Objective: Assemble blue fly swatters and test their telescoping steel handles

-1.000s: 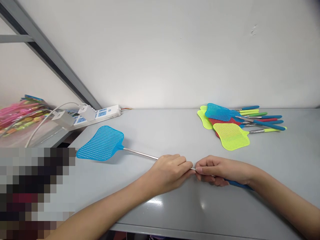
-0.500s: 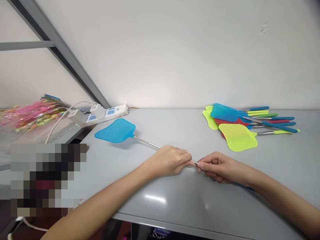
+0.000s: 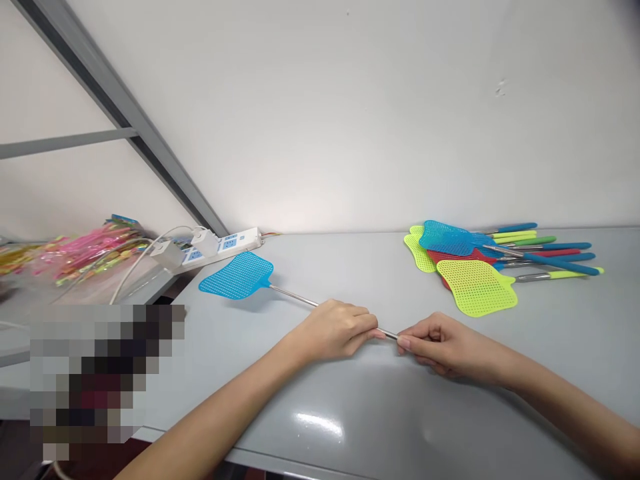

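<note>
A blue fly swatter (image 3: 239,275) with a thin metal shaft stretches from left to right just over the grey table. My left hand (image 3: 336,329) is closed around the middle of the shaft. Farther along the same shaft, my right hand (image 3: 447,348) pinches it between thumb and fingers; the handle end is hidden behind that hand and forearm. A short piece of bare metal shows between the two hands. Behind my right hand lies a pile of fly swatters, with a yellow-green swatter (image 3: 477,287) in front and a blue swatter (image 3: 445,238) on top.
Along the wall at the back left lies a white power strip (image 3: 235,245) with plugs and cables. Pink items in clear plastic (image 3: 95,250) rest on a lower surface to the left. The grey table (image 3: 310,267) meets the white wall behind.
The gap between my hands has widened slightly, showing more of the metal shaft. Both hands still grip the swatter. The whole view has shifted a little, with table things lower in the picture.
</note>
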The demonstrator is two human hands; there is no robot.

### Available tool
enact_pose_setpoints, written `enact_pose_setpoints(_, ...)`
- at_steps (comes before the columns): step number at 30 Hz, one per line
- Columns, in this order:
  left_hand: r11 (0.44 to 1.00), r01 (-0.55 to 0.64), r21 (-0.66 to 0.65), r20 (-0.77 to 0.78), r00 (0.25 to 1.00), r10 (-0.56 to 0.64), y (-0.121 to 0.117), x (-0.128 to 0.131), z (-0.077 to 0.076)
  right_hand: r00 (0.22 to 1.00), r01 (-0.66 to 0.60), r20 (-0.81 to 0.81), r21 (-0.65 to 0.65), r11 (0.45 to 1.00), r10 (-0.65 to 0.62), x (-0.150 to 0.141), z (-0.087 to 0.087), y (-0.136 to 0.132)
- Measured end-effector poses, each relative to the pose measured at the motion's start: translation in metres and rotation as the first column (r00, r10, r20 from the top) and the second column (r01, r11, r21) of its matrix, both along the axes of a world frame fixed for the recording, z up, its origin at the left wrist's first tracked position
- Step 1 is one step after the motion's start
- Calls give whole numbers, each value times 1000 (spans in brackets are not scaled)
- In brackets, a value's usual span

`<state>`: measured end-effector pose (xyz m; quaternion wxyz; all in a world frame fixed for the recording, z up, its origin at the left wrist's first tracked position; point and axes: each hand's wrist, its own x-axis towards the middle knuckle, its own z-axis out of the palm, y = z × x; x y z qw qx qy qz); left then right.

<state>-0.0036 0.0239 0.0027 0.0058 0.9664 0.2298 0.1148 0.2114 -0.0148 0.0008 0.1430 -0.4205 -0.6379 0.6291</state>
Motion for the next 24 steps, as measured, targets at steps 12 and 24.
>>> enact_pose_setpoints(12, 1000, -19, 3, -6, 1000, 19, 6, -8, 3, 1000, -16, 21, 87, 996, 14, 5, 0, 2)
enact_pose_setpoints(24, 1000, -27, -14, -7, 1000, 27, 8, -14, 5, 1000, -21, 0, 63, 998, 21, 5, 0, 2)
